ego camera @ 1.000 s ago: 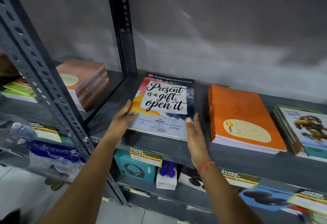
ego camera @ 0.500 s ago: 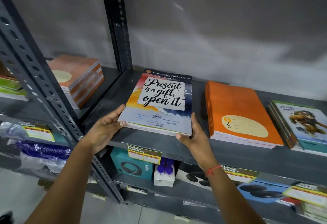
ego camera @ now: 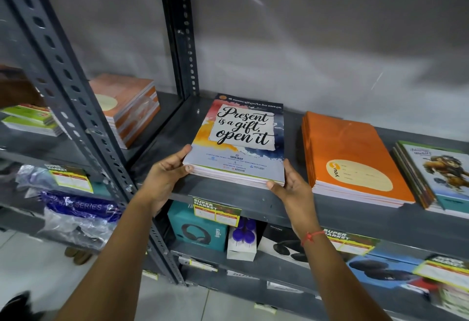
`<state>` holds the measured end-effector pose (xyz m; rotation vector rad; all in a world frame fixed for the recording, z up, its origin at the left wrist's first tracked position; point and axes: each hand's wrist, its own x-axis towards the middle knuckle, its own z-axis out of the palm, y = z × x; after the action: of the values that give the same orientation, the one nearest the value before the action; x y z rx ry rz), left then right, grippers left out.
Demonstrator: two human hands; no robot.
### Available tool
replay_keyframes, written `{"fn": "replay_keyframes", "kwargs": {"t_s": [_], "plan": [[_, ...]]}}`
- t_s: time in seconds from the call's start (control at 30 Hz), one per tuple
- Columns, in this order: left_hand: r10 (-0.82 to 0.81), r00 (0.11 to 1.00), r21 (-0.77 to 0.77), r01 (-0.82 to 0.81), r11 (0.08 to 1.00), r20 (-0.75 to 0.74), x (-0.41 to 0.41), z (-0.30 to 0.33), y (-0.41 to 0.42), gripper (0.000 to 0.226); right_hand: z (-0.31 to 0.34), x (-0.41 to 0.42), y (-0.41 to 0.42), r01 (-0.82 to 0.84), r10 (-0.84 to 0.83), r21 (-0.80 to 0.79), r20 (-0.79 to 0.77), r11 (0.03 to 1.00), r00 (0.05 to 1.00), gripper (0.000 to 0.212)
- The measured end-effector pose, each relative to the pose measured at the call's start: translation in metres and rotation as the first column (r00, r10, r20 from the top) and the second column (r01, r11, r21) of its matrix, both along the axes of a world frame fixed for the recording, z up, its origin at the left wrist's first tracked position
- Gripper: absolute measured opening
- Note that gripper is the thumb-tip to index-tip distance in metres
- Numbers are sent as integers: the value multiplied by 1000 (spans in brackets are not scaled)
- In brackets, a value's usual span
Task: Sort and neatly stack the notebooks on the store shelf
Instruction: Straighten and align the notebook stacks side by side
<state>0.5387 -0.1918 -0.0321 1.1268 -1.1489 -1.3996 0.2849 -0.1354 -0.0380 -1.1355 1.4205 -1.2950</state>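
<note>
Far to the left of the left hand, beyond the grey perforated steel upright (ego camera: 76,107), a pile of green-covered notebooks (ego camera: 30,120) and a wrapped pack of orange-brown notebooks (ego camera: 127,107) lay on the neighbouring bay. The left hand (ego camera: 166,177) gripped the near left corner of the stack of watercolour-covered notebooks printed "Present is a gift, open it" (ego camera: 241,140), thumb against the edge and fingers curled beneath; the right hand (ego camera: 291,188) held the near right corner the same way, thumb on the page edges. That stack sat between the hands on the grey metal store shelf (ego camera: 253,201), its front edge just behind the shelf lip, its covers squared reasonably well. Just right of the right hand lay a stack of plain orange notebooks with a cream oval label (ego camera: 352,158), apart from the held stack, and farther right a fanned pile of notebooks with a cartoon lion on the cover (ego camera: 436,176), partly cut off by the frame edge. The risk, as I judged it, was in the grip: with only two corners pinched, the lower notebooks could slide out and splay or drop past the lip if the stack were pulled forward or tilted, and a sideways push could knock it into the orange stack. How many notebooks the stack held was unclear, the fingers under it were hidden, and the small print on the cover and the yellow price tags (ego camera: 215,212) below the hands could not be read.
</note>
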Motion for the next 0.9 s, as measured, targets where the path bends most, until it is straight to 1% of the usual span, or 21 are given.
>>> {"fn": "replay_keyframes", "kwargs": {"t_s": [0.27, 0.53, 0.67, 0.8, 0.9], "plan": [[148, 989, 13, -148, 989, 24, -9, 2, 0, 49, -2, 2, -3, 44, -44, -7, 8, 999, 999, 68], [278, 959, 17, -279, 960, 52, -18, 1, -1, 41, 2, 11, -2, 123, -124, -34, -28, 992, 992, 63], [296, 954, 26, -297, 955, 41, -18, 2, 0, 42, 2, 11, -1, 119, -120, -34, -29, 992, 992, 63], [252, 967, 24, -252, 967, 26, -18, 2, 3, 47, 0, 8, -1, 92, -92, -28, 1, 995, 996, 61], [259, 965, 10, -260, 966, 30, -18, 2, 3, 46, -1, 7, -2, 80, -80, -25, 16, 996, 997, 61]]}}
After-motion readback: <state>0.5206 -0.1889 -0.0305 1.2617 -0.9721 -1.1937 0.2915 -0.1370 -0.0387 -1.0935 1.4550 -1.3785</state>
